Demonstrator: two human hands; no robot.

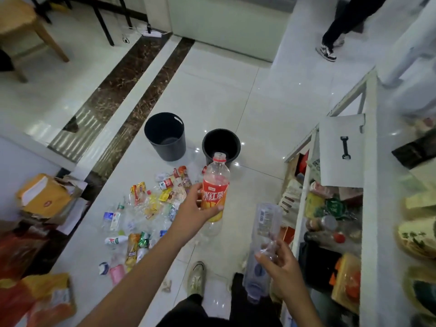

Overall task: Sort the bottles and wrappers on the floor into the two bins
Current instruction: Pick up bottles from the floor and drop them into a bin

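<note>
Ahead, both bins [165, 138] look empty; left hand [193, 211] grips an orange-labelled bottle [215, 192], right hand [283, 270] a clear bottle [264, 232].

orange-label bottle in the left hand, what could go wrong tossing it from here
1. The orange-label bottle is held well short of the nearer bin, so a toss could miss or tip it.
2. The left hand has only a fingertip grip.
3. The right hand holds a clear bottle, so it cannot help.
</note>
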